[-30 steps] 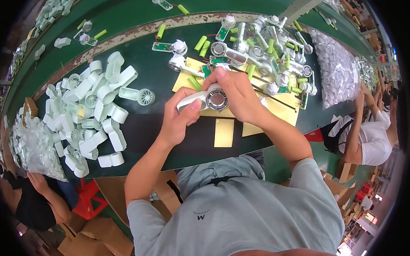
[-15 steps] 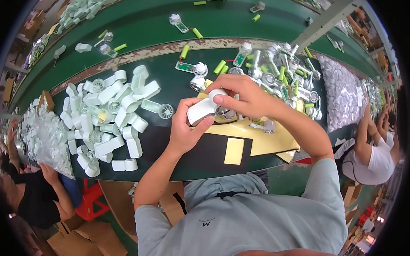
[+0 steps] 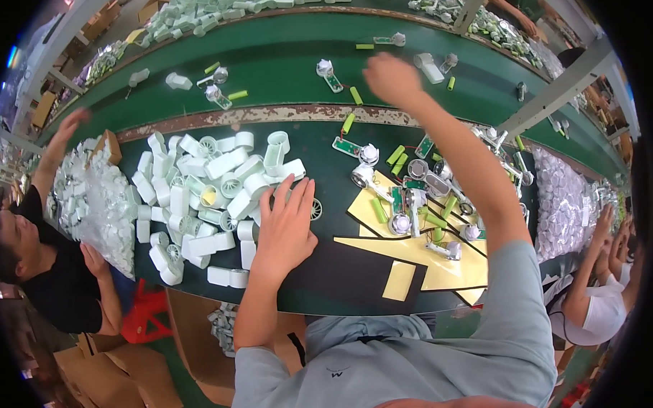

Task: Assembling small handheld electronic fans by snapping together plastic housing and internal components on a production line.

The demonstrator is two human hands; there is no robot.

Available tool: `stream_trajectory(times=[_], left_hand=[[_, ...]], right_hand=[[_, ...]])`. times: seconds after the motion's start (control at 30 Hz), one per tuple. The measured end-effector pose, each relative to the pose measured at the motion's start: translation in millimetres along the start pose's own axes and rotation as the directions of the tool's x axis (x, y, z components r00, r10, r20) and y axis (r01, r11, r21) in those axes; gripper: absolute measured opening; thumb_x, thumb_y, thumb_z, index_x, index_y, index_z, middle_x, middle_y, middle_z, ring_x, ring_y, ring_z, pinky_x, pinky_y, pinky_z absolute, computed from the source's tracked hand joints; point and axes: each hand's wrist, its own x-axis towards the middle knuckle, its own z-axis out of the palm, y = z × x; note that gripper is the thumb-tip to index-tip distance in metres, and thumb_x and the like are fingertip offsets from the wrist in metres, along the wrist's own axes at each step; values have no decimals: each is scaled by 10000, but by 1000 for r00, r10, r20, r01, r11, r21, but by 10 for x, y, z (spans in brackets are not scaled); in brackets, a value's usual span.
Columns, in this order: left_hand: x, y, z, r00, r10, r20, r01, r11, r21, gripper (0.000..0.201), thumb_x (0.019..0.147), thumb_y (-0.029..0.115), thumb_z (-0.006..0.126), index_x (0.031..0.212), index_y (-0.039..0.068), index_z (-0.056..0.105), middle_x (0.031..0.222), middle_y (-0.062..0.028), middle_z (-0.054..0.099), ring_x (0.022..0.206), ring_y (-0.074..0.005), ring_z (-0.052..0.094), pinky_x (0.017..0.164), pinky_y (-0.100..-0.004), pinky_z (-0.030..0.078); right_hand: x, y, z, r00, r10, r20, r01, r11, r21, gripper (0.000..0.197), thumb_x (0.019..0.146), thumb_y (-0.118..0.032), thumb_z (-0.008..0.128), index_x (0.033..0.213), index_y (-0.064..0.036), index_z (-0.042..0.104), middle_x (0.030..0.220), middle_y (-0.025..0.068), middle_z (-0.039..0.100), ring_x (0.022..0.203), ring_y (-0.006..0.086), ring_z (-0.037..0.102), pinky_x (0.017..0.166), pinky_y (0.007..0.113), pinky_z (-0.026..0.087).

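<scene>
My left hand [image 3: 286,230] lies open, fingers stretched, over the right edge of a pile of pale green-white plastic housings [image 3: 196,187]. One housing's round grille [image 3: 316,209] shows beside its fingers. My right hand [image 3: 394,81] is stretched out over the green conveyor belt [image 3: 278,54], back of the hand up; its fingers are bent and mostly hidden. Just right of it, a white housing [image 3: 429,68] lies on the belt. Under my right arm is a heap of small motor assemblies [image 3: 416,201] with green circuit boards and yellow-green battery cells [image 3: 395,155].
Yellow sheets with black edges [image 3: 451,271] and a black foam sheet [image 3: 343,275] lie at the table's front. Bags of housings [image 3: 100,219] and white parts [image 3: 556,203] flank the table. A metal post [image 3: 560,88] rises at right. A co-worker [image 3: 48,264] sits at left.
Both hands held a white housing together; now they are apart. My right hand has moved out over the belt, and my left to the housing pile. A white housing now lies on the belt.
</scene>
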Motion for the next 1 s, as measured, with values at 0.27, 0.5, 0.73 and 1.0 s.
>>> stream_trajectory(times=[0.27, 0.5, 0.73, 1.0], left_hand=[[145, 42, 84, 984, 23, -177, -71, 960, -270, 348, 760, -19, 666, 1091, 40, 577, 1219, -123, 611, 1228, -313, 525, 1049, -467, 372], [224, 118, 211, 901, -293, 321, 279, -177, -944, 416, 1020, 269, 520, 1338, 56, 358, 825, -60, 565, 645, -133, 572, 516, -232, 480], [416, 576, 421, 939, 162, 304, 339, -285, -897, 692, 1026, 555, 277, 1590, 217, 60, 1206, -38, 559, 758, -105, 543, 516, -221, 373], [313, 1065, 655, 901, 332, 279, 405, -412, -817, 611, 1054, 420, 302, 1588, 212, 91, 1149, -92, 537, 739, -144, 567, 550, -265, 478]], right_hand=[[739, -492, 811, 990, 59, 125, -92, 954, 285, 650, 833, -347, 696, 1312, 12, 442, 1191, 293, 601, 1057, 419, 632, 913, 473, 530], [-586, -495, -675, 973, -117, 199, -202, -14, 979, 511, 908, -131, 684, 1336, -45, 419, 1061, 130, 635, 912, 211, 691, 770, 344, 584], [-2107, -704, -1100, 958, -56, 281, -286, -224, 932, 566, 835, -60, 780, 1247, -84, 393, 1054, 93, 633, 960, 237, 700, 773, 352, 588], [-2709, -629, -842, 893, 421, 158, -52, -252, 966, 548, 816, -18, 787, 1017, -100, 285, 1015, 137, 613, 856, 192, 692, 568, 272, 572]])
